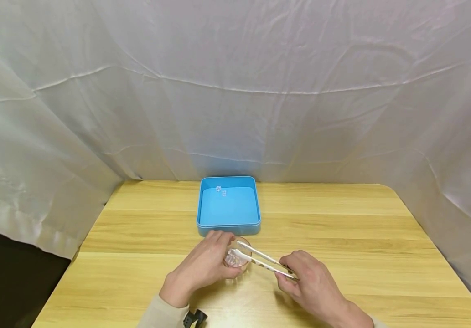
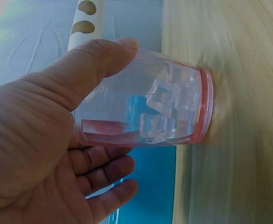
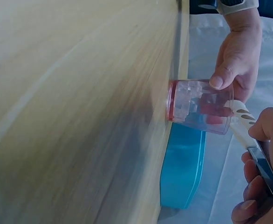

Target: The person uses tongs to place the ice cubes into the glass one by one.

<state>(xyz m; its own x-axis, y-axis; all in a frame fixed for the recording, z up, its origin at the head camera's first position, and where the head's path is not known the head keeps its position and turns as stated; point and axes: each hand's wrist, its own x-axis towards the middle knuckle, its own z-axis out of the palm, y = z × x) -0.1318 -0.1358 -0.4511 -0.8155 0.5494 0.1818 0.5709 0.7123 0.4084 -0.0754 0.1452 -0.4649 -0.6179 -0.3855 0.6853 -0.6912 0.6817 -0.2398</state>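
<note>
My left hand grips a clear plastic cup with a pinkish base, thumb on one side and fingers on the other. The cup stands upright on the table, and several clear ice-like cubes lie in its lower part. In my right hand is a pair of tongs, with white arms, brown spots and a metal handle. Their arms are spread apart, and the tips reach into the cup's mouth from the right.
Just behind the cup sits a square blue tray. Two small clear cubes lie in its back left part. The wooden table extends to both sides, and a pale grey curtain hangs behind it.
</note>
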